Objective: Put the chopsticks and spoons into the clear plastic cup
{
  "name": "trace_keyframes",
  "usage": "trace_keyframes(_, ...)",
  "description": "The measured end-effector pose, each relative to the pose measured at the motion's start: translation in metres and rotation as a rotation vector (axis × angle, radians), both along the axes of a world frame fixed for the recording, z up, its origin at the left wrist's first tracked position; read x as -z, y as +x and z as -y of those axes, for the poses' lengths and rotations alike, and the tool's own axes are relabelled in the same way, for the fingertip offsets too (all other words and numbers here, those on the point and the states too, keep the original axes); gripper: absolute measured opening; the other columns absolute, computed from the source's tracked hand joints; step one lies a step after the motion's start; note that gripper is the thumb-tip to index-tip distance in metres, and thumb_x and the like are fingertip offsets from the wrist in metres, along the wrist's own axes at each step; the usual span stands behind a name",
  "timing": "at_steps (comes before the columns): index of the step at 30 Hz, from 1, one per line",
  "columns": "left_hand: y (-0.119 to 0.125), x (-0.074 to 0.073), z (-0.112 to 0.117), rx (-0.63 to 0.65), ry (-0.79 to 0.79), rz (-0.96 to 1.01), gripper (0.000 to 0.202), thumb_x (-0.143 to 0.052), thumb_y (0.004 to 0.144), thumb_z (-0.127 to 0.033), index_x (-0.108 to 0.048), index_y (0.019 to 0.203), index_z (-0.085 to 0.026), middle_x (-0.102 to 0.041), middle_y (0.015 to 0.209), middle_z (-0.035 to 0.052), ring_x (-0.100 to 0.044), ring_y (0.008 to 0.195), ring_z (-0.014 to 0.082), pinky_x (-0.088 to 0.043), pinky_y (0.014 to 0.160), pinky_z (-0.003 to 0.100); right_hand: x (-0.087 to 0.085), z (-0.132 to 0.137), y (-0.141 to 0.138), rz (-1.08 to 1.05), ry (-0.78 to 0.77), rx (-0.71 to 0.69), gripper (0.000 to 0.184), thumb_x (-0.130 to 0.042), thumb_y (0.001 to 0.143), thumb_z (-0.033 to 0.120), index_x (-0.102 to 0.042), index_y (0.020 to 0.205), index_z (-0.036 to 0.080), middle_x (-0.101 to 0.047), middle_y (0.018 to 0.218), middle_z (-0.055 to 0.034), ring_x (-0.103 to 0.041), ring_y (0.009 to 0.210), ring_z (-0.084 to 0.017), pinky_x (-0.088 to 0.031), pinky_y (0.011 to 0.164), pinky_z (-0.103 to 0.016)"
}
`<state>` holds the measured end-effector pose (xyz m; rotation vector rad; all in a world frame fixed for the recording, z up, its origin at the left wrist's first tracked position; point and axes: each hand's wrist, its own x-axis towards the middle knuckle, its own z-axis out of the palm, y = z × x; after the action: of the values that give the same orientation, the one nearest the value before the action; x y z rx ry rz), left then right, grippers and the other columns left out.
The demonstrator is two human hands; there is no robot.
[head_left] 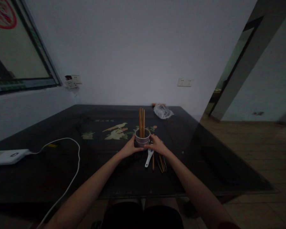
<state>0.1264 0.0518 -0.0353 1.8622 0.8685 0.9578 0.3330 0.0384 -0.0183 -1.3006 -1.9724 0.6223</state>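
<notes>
Cup (142,137) of chopsticks (142,122) between both hands, mid-table, far from edges

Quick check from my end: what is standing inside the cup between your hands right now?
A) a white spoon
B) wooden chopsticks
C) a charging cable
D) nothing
B: several wooden chopsticks stand upright in the cup, while the white spoon lies flat on the table in front of it.

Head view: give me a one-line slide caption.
Left hand and right hand touch a cup of upright chopsticks on a dark table, white spoon alongside.
</notes>
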Motion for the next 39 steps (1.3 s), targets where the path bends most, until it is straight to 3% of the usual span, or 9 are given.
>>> trace_keyframes(6, 0.007, 0.001, 0.004, -0.064, 0.068, 0.011, 0.092, -0.08, 0.061, -0.032, -0.03, 0.136, -0.013, -0.044, 0.137, 0.0194, -0.042, 0.128, 0.0296, -0.029, 0.109, 0.049, -0.002, 0.002, 0.007, 0.007, 0.015, -0.053, 0.063, -0.074, 0.067, 0.038, -0.055, 0.123, 0.018, -0.062, 0.112, -0.01, -0.053, 0.106, -0.025, -0.04, 0.09, -0.038)
trace_keyframes(11, 0.007, 0.001, 0.005, -0.073, 0.052, 0.029, 0.087, -0.078, 0.062, -0.033, -0.032, 0.134, -0.014, -0.045, 0.136, 0.0183, -0.044, 0.126, 0.0284, -0.032, 0.108, 0.047, -0.007, -0.005, 0.027, -0.087, 0.081, -0.109, 0.06, -0.07, 0.071, 0.03, -0.051, 0.127, 0.019, -0.063, 0.114, -0.0087, -0.055, 0.107, -0.023, -0.04, 0.092, -0.037)
trace_keyframes(16, 0.007, 0.005, 0.004, -0.1, 0.063, -0.003, 0.086, -0.078, 0.063, -0.035, -0.034, 0.134, -0.016, -0.047, 0.134, 0.0172, -0.045, 0.126, 0.0294, -0.031, 0.107, 0.049, -0.009, -0.017, 0.045, -0.194, 0.137, 0.133, 0.028, -0.056, 0.079, 0.029, -0.064, 0.101, 0.014, -0.068, 0.091, -0.0072, -0.061, 0.081, -0.017, -0.045, 0.075, -0.029)
trace_keyframes(19, 0.007, 0.005, 0.004, -0.091, 0.071, -0.003, 0.086, -0.077, 0.063, -0.036, -0.033, 0.134, -0.016, -0.047, 0.135, 0.0175, -0.045, 0.125, 0.0289, -0.032, 0.107, 0.048, -0.004, -0.019, 0.047, -0.139, 0.146, 0.276, 0.02, -0.056, 0.077, 0.03, -0.066, 0.083, 0.014, -0.068, 0.082, -0.0064, -0.059, 0.072, -0.017, -0.043, 0.068, -0.027)
trace_keyframes(31, 0.006, -0.003, 0.009, -0.093, 0.073, -0.031, 0.084, -0.079, 0.061, -0.038, -0.036, 0.13, -0.015, -0.049, 0.13, 0.0177, -0.048, 0.121, 0.0295, -0.035, 0.104, 0.048, 0.005, -0.018, 0.044, 0.103, 0.095, 0.318, 0.018, -0.054, 0.079, 0.028, -0.067, 0.078, 0.016, -0.067, 0.075, -0.0046, -0.059, 0.069, -0.016, -0.04, 0.063, -0.025)
trace_keyframes(36, -0.005, -0.02, 0.005, -0.163, 0.117, 0.032, 0.101, -0.08, 0.058, -0.038, -0.022, 0.139, -0.019, -0.045, 0.132, 0.0184, -0.047, 0.121, 0.0296, -0.036, 0.102, 0.049, 0.002, -0.017, 0.045, 0.117, 0.085, 0.316, 0.019, -0.054, 0.08, 0.028, -0.068, 0.08, 0.015, -0.068, 0.078, -0.0055, -0.06, 0.072, -0.017, -0.041, 0.065, -0.025)
trace_keyframes(39, -0.016, -0.041, 0.009, -0.369, 0.287, 0.15, 0.075, -0.067, 0.073, -0.04, -0.028, 0.134, -0.022, -0.047, 0.129, 0.0139, -0.05, 0.117, 0.0247, -0.041, 0.098, 0.045, -0.001, -0.015, 0.045, 0.115, 0.081, 0.321, 0.019, -0.054, 0.08, 0.028, -0.068, 0.08, 0.015, -0.068, 0.078, -0.0056, -0.06, 0.072, -0.016, -0.041, 0.065, -0.024)
